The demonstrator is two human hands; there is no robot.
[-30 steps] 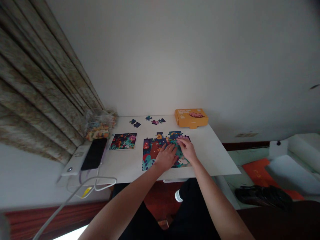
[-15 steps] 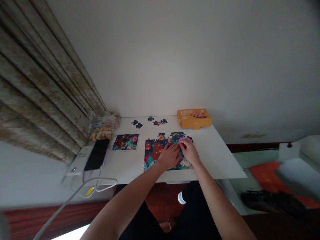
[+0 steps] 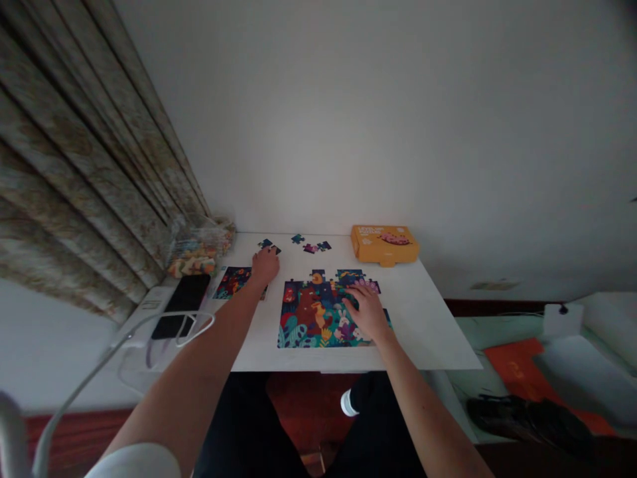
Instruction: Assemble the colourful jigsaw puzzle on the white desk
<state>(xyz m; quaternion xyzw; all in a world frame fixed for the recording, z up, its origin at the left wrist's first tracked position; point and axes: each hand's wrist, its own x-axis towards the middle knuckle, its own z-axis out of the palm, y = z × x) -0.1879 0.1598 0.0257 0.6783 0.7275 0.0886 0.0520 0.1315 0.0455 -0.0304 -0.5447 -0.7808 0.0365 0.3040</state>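
Observation:
A partly assembled jigsaw puzzle (image 3: 303,309) with a forest animal picture lies on the white table. My right hand (image 3: 368,311) rests on its right side, fingers spread and nothing visible in them. Farther back on the left, my left hand (image 3: 265,267) has its fingers curled down on a dark puzzle piece (image 3: 277,250). Just beyond these fingers is another loose piece (image 3: 265,243). My left wrist and forearm partly cover a small printed picture card (image 3: 231,282). The puzzle's upper edge is uneven, with pieces jutting out.
More loose pieces (image 3: 310,249) lie near the wall. A yellow puzzle box (image 3: 385,247) stands at the back right. At the left are a black phone (image 3: 188,292), a white cable (image 3: 144,320) and a clear plastic bag (image 3: 199,247) with colourful contents.
My left hand has left the assembled puzzle and reached back left to the loose pieces. My right hand has opened from a pinch and stays over the puzzle. The view has shifted slightly.

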